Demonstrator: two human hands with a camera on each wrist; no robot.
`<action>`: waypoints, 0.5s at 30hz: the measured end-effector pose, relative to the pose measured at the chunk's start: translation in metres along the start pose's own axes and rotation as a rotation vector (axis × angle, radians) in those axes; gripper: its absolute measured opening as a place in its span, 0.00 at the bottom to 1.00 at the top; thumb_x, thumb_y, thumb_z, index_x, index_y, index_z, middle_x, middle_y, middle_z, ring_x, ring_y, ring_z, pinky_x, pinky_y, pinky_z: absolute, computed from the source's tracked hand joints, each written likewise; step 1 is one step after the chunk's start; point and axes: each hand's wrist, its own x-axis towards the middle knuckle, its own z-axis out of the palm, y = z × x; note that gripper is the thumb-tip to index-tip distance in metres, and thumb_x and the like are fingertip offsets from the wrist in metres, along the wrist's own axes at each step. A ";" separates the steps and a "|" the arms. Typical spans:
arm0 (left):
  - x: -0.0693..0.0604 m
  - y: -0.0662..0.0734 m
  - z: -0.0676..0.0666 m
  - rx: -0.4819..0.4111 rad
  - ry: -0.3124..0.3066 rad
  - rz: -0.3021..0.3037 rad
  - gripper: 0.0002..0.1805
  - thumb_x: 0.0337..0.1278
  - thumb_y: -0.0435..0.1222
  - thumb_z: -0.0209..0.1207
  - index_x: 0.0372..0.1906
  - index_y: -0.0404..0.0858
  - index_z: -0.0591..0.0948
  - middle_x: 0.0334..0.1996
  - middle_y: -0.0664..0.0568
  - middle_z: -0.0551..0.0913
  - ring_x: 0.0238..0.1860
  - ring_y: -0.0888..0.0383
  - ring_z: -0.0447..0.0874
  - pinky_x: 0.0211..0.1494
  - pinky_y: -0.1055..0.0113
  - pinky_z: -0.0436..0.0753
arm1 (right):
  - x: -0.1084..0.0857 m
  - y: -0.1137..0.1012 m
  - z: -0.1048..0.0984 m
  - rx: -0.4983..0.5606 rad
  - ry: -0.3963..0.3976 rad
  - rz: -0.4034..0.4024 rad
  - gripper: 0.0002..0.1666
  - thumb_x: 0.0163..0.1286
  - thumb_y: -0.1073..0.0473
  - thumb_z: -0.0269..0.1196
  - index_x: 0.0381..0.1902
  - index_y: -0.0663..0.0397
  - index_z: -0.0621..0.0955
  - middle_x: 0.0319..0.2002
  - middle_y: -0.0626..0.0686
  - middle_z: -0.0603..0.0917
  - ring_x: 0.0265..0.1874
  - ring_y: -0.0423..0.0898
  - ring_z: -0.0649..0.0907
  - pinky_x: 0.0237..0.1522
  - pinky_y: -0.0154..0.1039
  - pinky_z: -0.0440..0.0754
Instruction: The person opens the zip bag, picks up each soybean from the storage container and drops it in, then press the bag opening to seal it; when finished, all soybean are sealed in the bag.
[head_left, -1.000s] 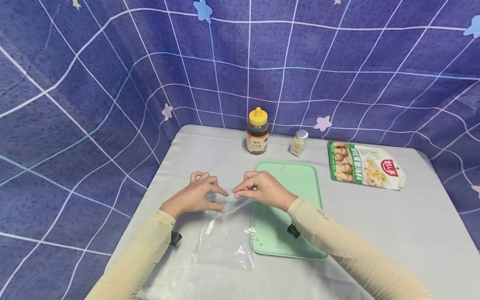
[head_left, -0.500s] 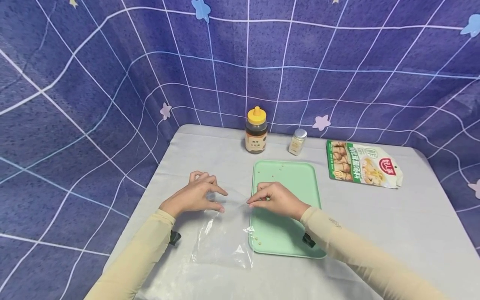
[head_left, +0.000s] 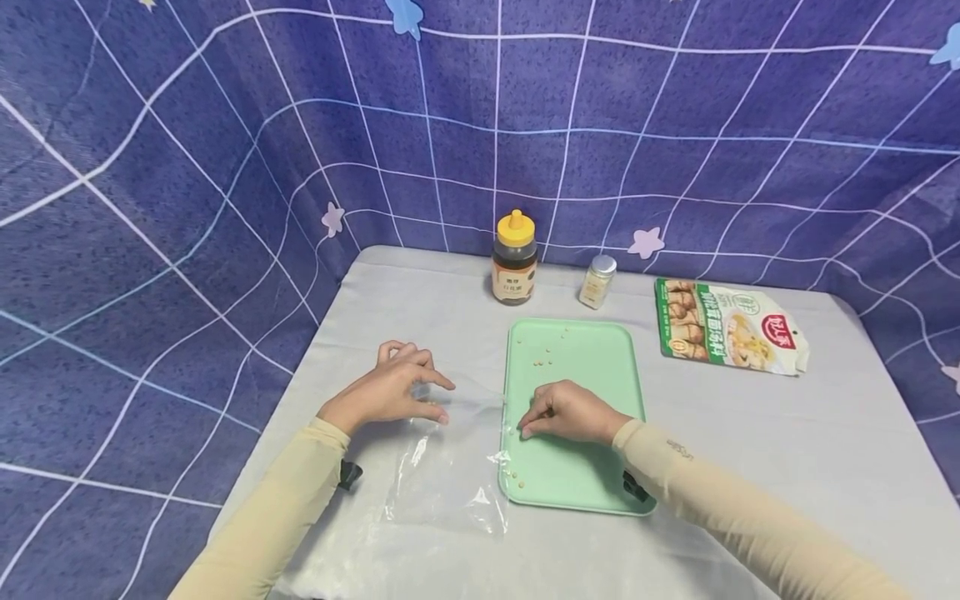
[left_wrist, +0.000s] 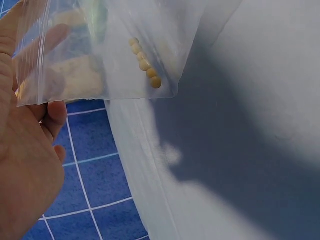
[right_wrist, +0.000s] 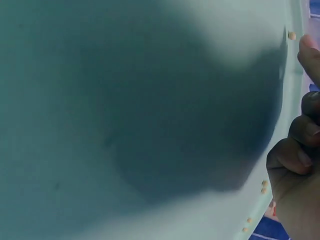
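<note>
A clear zip bag (head_left: 450,492) spreads from my left hand (head_left: 390,390) toward the tray's left edge. That hand holds its mouth, thumb and index finger spread apart; several soybeans (left_wrist: 144,65) lie in a row inside the bag. My right hand (head_left: 573,411) is low over the left side of a mint-green tray (head_left: 592,475), fingers curled and thumb and index fingertips close together. A single soybean (right_wrist: 292,35) lies on the tray's rim beside a right fingertip. Whether anything is between those fingertips is hidden. Other loose soybeans (head_left: 538,363) are scattered on the tray.
Behind the tray stand a dark bottle (head_left: 514,258) with a yellow cap and a small silver-lidded jar (head_left: 597,283). A green-and-white food packet (head_left: 731,327) lies to the right. Blue grid-patterned cloth (head_left: 600,100) rises behind the grey-covered table (head_left: 795,450).
My right hand has drawn away from the bag's mouth, moving right and toward me, down over the tray. More soybeans at the tray's far end are uncovered. The left hand and bag stay put.
</note>
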 end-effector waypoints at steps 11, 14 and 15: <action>-0.002 0.000 -0.001 -0.009 -0.004 0.003 0.30 0.47 0.66 0.69 0.50 0.52 0.90 0.34 0.57 0.76 0.39 0.62 0.62 0.62 0.49 0.49 | 0.007 -0.004 0.012 -0.076 0.006 0.031 0.08 0.59 0.54 0.77 0.38 0.44 0.92 0.28 0.35 0.80 0.25 0.34 0.76 0.28 0.33 0.75; -0.002 0.000 -0.001 -0.007 -0.006 -0.001 0.30 0.47 0.66 0.68 0.50 0.52 0.90 0.34 0.57 0.76 0.39 0.62 0.62 0.62 0.49 0.49 | 0.009 -0.008 0.013 -0.088 0.020 0.023 0.08 0.59 0.53 0.77 0.37 0.44 0.92 0.27 0.35 0.80 0.25 0.33 0.77 0.28 0.34 0.77; -0.002 0.000 -0.001 -0.008 -0.007 -0.002 0.31 0.47 0.67 0.68 0.50 0.52 0.90 0.34 0.57 0.76 0.39 0.62 0.62 0.62 0.49 0.49 | 0.010 -0.009 0.014 -0.092 0.025 0.021 0.08 0.58 0.53 0.77 0.37 0.44 0.92 0.27 0.35 0.80 0.25 0.33 0.78 0.28 0.34 0.77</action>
